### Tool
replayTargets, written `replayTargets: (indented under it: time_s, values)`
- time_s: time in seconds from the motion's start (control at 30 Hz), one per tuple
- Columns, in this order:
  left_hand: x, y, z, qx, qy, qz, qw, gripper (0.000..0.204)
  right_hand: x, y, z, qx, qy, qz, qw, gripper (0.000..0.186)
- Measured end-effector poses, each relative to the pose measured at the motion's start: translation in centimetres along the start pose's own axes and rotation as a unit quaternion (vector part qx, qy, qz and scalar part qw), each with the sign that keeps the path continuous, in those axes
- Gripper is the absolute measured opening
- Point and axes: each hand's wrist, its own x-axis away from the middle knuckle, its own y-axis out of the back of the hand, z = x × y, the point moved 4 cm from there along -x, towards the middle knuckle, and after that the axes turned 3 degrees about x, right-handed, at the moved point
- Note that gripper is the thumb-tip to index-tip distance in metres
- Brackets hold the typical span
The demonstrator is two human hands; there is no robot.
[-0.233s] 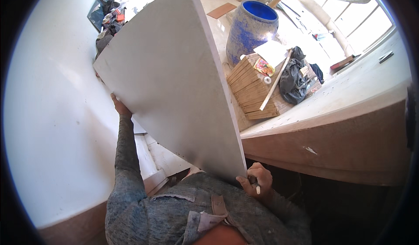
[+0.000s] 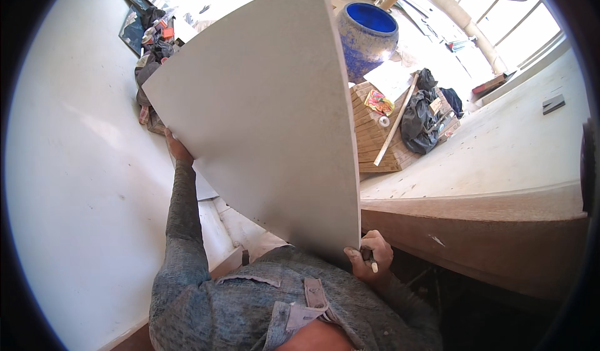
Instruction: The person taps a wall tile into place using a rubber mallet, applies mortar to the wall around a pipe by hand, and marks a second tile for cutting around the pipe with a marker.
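Carry/position step in hand, judged from the grip: the person holds 1 large grey-white tile (image 2: 262,113) up off any surface, tilted, its face toward the camera and its far corner high in the frame.

Nearest: right hand (image 2: 369,258) at the tile's lower right corner, fingers curled around the edge, closed on it. A small white pen-like stick shows between the fingers; cannot tell what it is. Grey knit sleeves and chest fill the lower edge.

Left hand (image 2: 177,148) is further out, arm extended, gripping the tile's left edge from behind. Fingers are mostly hidden by the tile, but it reads as closed on the edge. So 2 hands, 2 opposite edges, tile held between them.

Right of the tile: a broad pale table (image 2: 500,157) with a brown front face, bare near the person, a small dark block lying toward its far right.

Beyond: a stack of wooden slats (image 2: 372,138) with a long stick leaning across it, dark bags beside it, then a blue barrel (image 2: 369,35). Clutter of bags and tools sits far left on the white floor (image 2: 75,182).

Next move, as a judgement: keep both grips firm, watch the lower corner against the table edge, and lower the tile level rather than corner-first, since a corner strike could chip it.
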Motion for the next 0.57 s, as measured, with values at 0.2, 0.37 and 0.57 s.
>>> replayTargets:
  time_s: [0.2,0.37,0.57]
  values:
    - [-5.5,-2.3,-2.8,-0.012,0.040,0.008,0.999,0.077,-4.5,-0.6,2.2,0.016,-0.055,-0.047,0.997,0.021]
    - [-8.7,-7.5,-3.9,-0.020,0.018,0.024,0.999,0.081,-7.7,-1.9,1.8,0.030,-0.104,-0.094,0.990,0.020]
    - [-17.0,-13.2,-4.3,-0.089,0.050,0.082,0.991,0.084,-12.4,-4.7,0.9,0.084,-0.163,-0.173,0.968,0.018]
